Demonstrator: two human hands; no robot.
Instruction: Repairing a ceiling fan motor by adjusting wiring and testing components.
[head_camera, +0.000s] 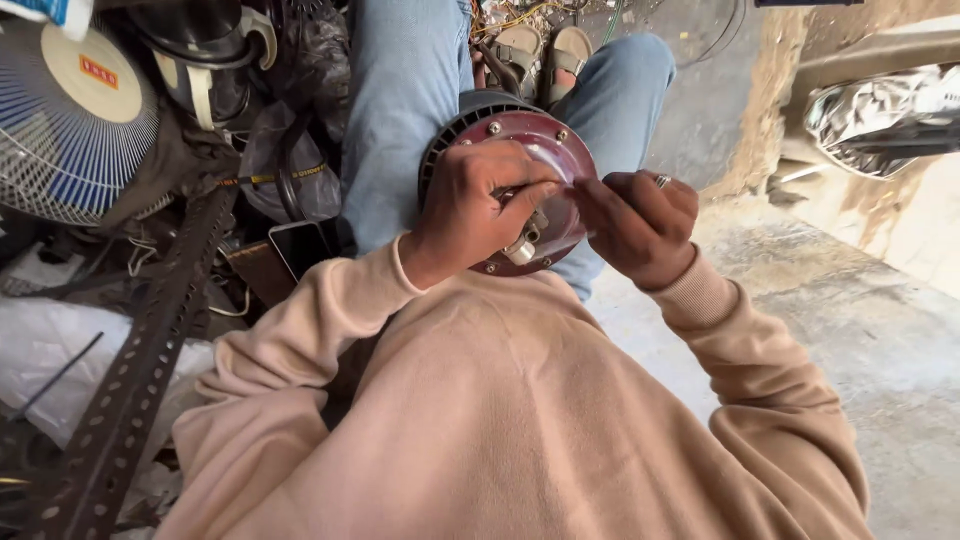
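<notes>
Left hand (478, 205): closed on the maroon motor housing (525, 160), steadying it between the knees.
Right hand (640, 225): fingers pinched at the face; what they grip is hidden.
Technique: hold the housing steady; small, controlled finger movements serve best.

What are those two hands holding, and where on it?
The left hand grips the round dark-red metal motor housing across its face; the right hand touches its right edge. Whether it pinches something cannot be told.

A beige sweatshirt (520, 420) with ribbed cuffs covers both arms; light blue jeans (405, 100) clothe the legs. Tan strapped sandals (540, 55) are on the feet; a ring (661, 181) sits on one finger.
</notes>
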